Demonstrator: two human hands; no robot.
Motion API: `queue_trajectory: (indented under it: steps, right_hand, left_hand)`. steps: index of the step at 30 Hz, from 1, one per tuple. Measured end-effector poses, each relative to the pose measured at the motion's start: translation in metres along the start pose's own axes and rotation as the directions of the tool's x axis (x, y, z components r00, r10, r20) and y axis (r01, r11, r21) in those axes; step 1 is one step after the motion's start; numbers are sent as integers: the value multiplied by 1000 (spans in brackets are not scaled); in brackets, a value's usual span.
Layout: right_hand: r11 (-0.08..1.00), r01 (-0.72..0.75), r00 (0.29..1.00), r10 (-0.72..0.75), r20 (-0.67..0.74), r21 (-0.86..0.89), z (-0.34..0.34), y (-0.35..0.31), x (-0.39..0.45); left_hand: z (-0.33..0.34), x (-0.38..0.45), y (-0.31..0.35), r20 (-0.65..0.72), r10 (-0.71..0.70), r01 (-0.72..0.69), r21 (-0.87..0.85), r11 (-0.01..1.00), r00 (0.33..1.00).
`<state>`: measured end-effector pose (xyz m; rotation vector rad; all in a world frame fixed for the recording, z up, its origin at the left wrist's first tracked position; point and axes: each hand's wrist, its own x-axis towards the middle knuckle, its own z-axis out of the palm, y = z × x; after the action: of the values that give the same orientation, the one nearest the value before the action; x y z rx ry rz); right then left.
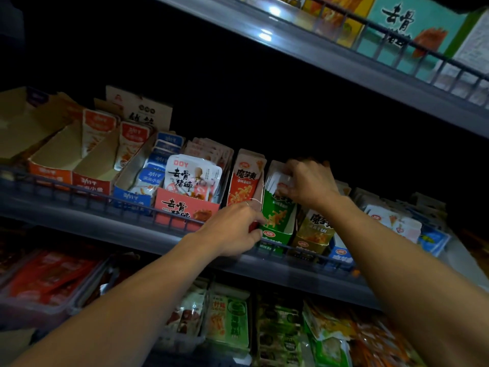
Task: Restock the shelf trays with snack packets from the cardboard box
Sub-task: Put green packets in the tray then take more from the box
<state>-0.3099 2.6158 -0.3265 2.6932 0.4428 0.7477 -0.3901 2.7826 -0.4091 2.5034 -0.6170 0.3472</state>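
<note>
green card tray (277,221) on the middle shelf (132,226), that is where both hands are busy. it stands upright in the row, between an orange tray (244,181) on one side and a gold tray (315,231) on the other, all pressed close behind the wire rail (105,198).

the right hand (308,184) is up at the top of the green tray, its fingers curled round a stack of packets (276,181) that stand on edge inside it. the left hand (235,229) is low at the tray's front corner, fingers bent and pinching the card wall there, steadying it i'd guess.

what might go wrong: the tray looks packed tight already, so pushing more in could bulge or tear the thin card, or tip it forward over the rail if the left hand lets go. a shove sideways could also knock the orange tray askew, since the two touch. the light is poor, so a packet going in crooked would be easy to miss.

the packets themselves are thin and flat, white along the top with a small red mark, green lower down with orange strips printed on. the cardboard box they come from is not in sight.
</note>
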Motion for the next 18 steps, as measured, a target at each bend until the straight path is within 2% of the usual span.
queue_trajectory:
  steps: [7,13,18]
  right_hand:
    - [939,62,998,-52,-41,338,-28,-16,-20]
    - [834,144,990,-118,-83,532,-56,-61,-46]
    - [707,198,978,-192,-84,679,-78,-119,-67]
  left_hand:
    - [-31,-17,12,-47,-20,17,-63,998,999]
    - [-69,-72,12,-18,-47,47,29,998,999]
    - [-103,-143,-4,32,-135,127,173,977,990]
